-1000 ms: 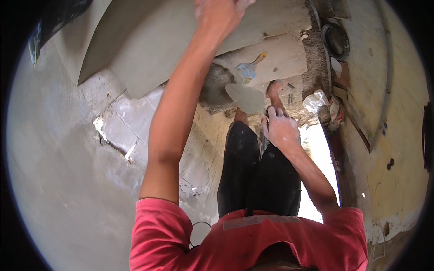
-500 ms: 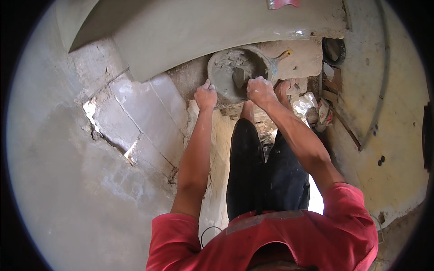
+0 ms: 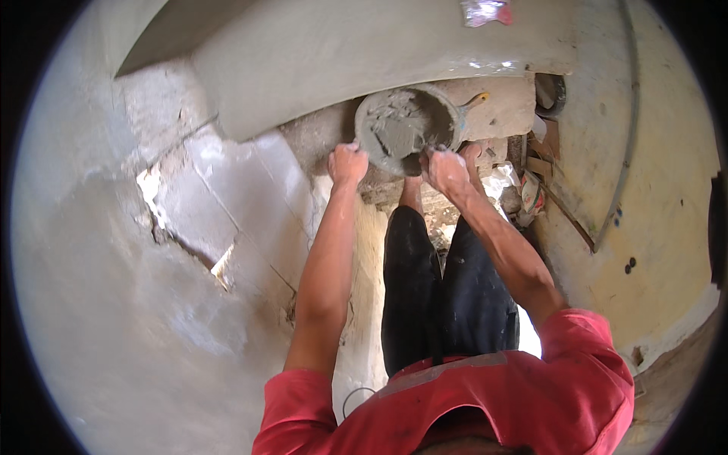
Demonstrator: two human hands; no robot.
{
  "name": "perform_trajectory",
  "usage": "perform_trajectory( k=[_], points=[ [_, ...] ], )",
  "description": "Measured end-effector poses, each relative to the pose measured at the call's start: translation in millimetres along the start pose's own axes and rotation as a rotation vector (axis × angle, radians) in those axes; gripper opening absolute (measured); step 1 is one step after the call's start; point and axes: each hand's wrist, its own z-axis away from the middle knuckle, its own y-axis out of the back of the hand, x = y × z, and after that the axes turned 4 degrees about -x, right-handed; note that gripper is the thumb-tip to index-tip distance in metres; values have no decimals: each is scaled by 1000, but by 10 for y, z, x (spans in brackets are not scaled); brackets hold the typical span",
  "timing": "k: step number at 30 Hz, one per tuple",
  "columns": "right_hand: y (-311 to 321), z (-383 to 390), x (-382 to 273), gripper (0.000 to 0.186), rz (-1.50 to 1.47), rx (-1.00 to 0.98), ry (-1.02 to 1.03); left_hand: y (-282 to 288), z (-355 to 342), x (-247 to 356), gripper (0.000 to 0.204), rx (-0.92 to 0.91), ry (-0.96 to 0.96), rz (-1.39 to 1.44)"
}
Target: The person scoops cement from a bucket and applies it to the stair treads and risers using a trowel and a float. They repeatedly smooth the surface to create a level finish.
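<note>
A round bucket point(image 3: 365, 114) of wet grey mortar point(image 3: 398, 125) stands in front of me at the foot of the curved plastered surface. My left hand point(image 3: 348, 162) is closed on its near left rim. At the near right rim, my right hand point(image 3: 446, 168) is closed around the handle of a trowel. The trowel blade point(image 3: 412, 164) is dark and low inside the bucket, partly hidden by shadow and mortar. A tool with a yellow-orange handle point(image 3: 478, 99) leans at the bucket's right side; its other end is hard to make out.
My bare feet point(image 3: 471, 152) are just behind the bucket on a rough ledge. Smooth grey plaster point(image 3: 326, 45) curves beyond it. Broken wall slabs point(image 3: 220, 189) lie left. Rubble, plastic scraps point(image 3: 500, 180) and a black round container point(image 3: 552, 95) sit right, beside a wall with a hose point(image 3: 629, 136).
My right hand has drawn the trowel toward me and slightly right, and the blade sits lower at the near side. My left hand stays on the rim. The view has shifted slightly.
</note>
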Motion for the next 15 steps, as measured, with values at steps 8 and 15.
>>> perform_trajectory(
  k=[8, 15],
  points=[
    [626, 1074, 369, 44, -505, 139, 3, 435, 342, 354, 50, 143, -132, -137],
    [1523, 1389, 1414, 41, -644, 607, 57, 649, 232, 2525, 55, 407, -824, -188]
  ],
)
